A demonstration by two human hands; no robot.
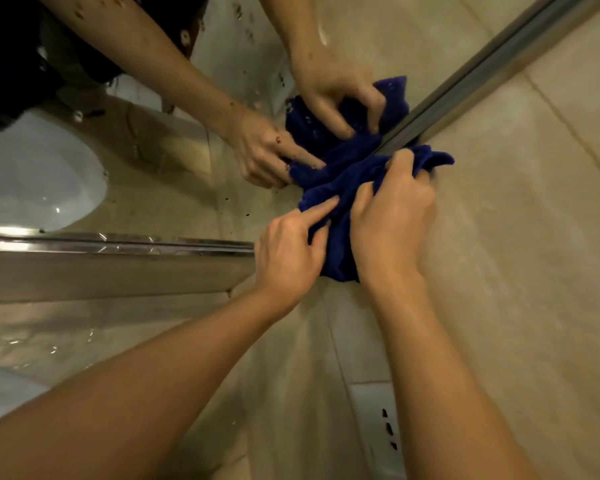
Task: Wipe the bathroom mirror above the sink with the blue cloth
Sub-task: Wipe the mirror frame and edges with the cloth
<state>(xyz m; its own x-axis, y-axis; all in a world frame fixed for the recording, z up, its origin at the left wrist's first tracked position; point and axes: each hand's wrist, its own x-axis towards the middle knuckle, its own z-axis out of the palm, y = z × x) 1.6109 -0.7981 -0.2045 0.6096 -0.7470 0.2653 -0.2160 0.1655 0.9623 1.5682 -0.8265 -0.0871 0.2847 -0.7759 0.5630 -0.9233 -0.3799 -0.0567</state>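
Observation:
A bunched dark blue cloth is pressed against the lower right corner of the mirror, where its metal frame strips meet. My right hand grips the cloth with curled fingers over its right side. My left hand pinches the cloth's left edge, index finger stretched along it. The spotted glass reflects both hands and the cloth.
A metal frame strip runs along the mirror's bottom and another up its right side. Beige wall tiles surround the mirror. A white socket plate sits on the wall below. A reflected white toilet shows at the left.

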